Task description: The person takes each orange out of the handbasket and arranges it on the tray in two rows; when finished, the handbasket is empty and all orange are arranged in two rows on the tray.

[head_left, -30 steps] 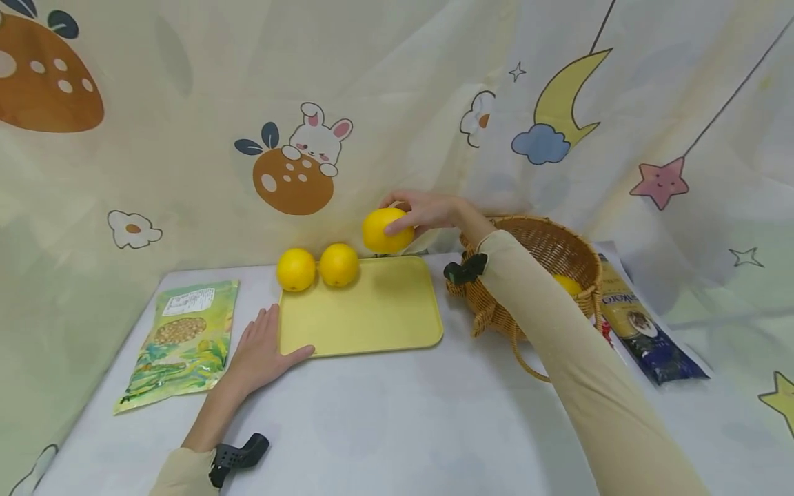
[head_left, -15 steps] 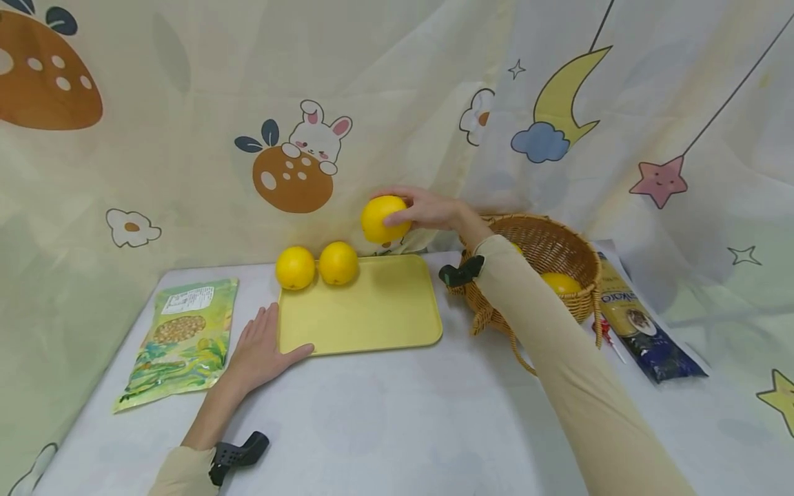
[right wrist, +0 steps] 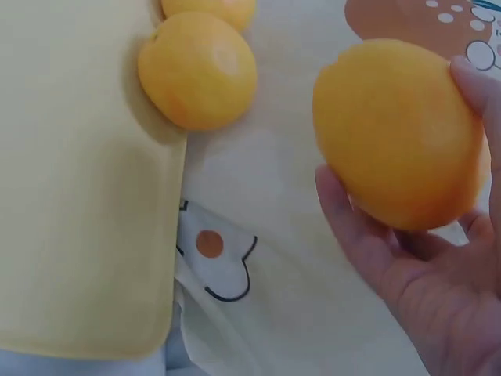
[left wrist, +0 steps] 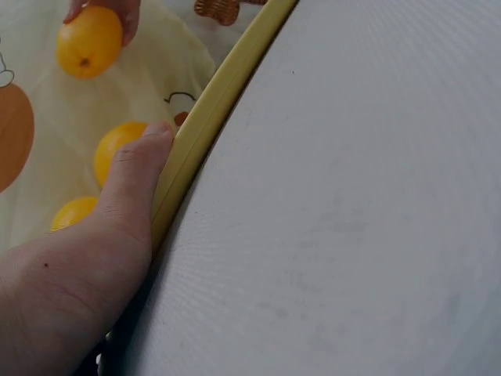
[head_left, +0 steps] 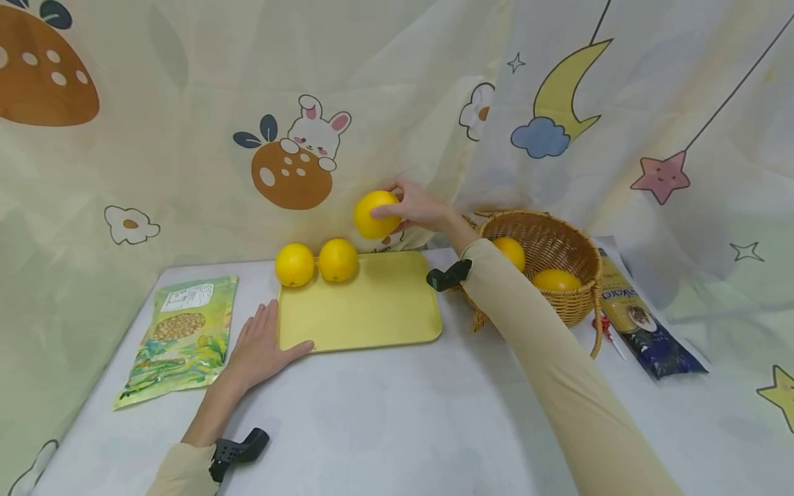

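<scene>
My right hand (head_left: 423, 207) holds a round yellow orange (head_left: 373, 216) up in the air, above the back edge of the yellow tray (head_left: 372, 306). In the right wrist view, fingers and thumb curl round this orange (right wrist: 395, 133). Two more oranges sit side by side at the tray's back left corner, one orange (head_left: 294, 265) in the very corner and another orange (head_left: 338, 260) to its right. My left hand (head_left: 259, 353) lies with straight fingers along the tray's left side. Its thumb (left wrist: 137, 176) rests at the front rim in the left wrist view.
A wicker basket (head_left: 558, 231) with oranges (head_left: 556, 280) inside stands right of the tray, partly behind my right forearm. Beyond it lies a dark blue and gold packet (head_left: 651, 331). A green bag (head_left: 180, 337) lies at the left. A printed curtain (head_left: 397, 103) hangs behind the table.
My right hand has moved slightly left and up with the orange. More of the basket's oranges show as the forearm shifts. The left hand stays in place on the tray.
</scene>
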